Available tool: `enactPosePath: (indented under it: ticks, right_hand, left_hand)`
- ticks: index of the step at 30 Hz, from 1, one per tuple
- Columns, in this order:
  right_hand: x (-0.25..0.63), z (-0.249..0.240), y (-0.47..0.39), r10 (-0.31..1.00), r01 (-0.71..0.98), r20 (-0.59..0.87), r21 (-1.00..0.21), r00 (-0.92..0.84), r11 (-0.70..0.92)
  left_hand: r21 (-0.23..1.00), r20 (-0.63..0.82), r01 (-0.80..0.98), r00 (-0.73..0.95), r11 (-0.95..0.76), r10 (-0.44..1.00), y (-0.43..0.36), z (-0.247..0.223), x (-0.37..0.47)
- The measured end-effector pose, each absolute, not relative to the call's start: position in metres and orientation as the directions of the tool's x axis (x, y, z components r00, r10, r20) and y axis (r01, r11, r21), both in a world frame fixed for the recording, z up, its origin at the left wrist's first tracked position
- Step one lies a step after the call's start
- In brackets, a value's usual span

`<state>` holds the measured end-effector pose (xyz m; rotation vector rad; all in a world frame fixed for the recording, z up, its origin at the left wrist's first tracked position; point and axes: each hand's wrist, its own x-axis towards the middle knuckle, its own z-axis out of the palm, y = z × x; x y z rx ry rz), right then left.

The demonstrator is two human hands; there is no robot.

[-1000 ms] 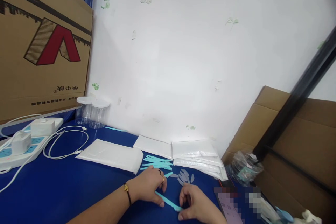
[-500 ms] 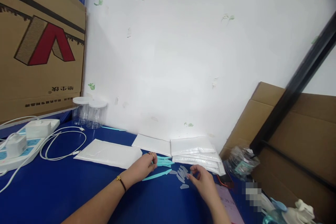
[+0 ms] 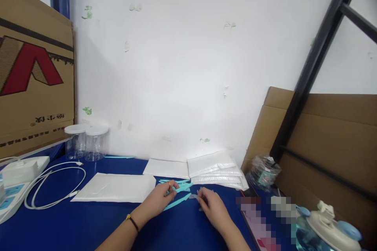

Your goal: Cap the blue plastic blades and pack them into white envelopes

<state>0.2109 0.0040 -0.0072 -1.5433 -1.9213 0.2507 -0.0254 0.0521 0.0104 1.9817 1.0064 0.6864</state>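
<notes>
My left hand [image 3: 161,196] is closed in a pinch at a small pile of slim turquoise plastic sticks [image 3: 184,186], and one stick seems to be between thumb and forefinger. A separate turquoise stick [image 3: 178,201] lies just in front of the pile. Over the small translucent plastic pieces [image 3: 193,196] is my right hand [image 3: 212,206], its thumb and forefinger pressed together. The hand hides most of these pieces, and the one at its fingertips is hard to make out. Left of my left hand lies a white padded envelope [image 3: 114,187].
Against the wall lie another white envelope [image 3: 167,168] and a stack of white padded envelopes [image 3: 215,166]. Two clear lidded jars [image 3: 96,145], a white cable [image 3: 55,168] and a power strip [image 3: 14,200] are left. A bagged item [image 3: 263,172] and a bottle [image 3: 324,227] stand right.
The view has shifted, so the surroundings sit further left. My right hand has moved left and lower over the translucent pieces, covering most of them. My left hand stays at the turquoise sticks.
</notes>
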Motion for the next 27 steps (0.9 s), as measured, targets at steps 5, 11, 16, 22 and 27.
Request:
enactPosePath:
  ticks: [5, 11, 16, 22, 27]
  right_hand:
    - [0.220, -0.006, 0.009, 0.948, 0.412, 0.303, -0.880, 0.100, 0.238]
    - [0.216, -0.001, 0.009, 0.980, 0.074, 0.174, -0.983, 0.096, 0.168]
    - [0.211, -0.003, 0.007, 0.978, -0.051, 0.177, -0.982, 0.111, 0.184]
    - [0.209, -0.003, 0.007, 0.977, -0.088, 0.186, -0.977, 0.103, 0.195]
    - [0.208, 0.003, 0.003, 0.972, -0.092, 0.197, -0.973, 0.130, 0.210]
  left_hand:
    - [0.762, 0.146, 0.476, 0.534, -0.439, 0.833, 0.052, 0.013, -0.025]
    - [0.733, 0.123, 0.515, 0.542, -0.444, 0.831, 0.050, 0.017, -0.024]
    - [0.731, 0.124, 0.506, 0.561, -0.457, 0.819, 0.049, 0.018, -0.022]
    - [0.728, 0.106, 0.506, 0.584, -0.463, 0.805, 0.047, 0.018, -0.021]
    - [0.720, 0.116, 0.505, 0.589, -0.476, 0.800, 0.045, 0.021, -0.021]
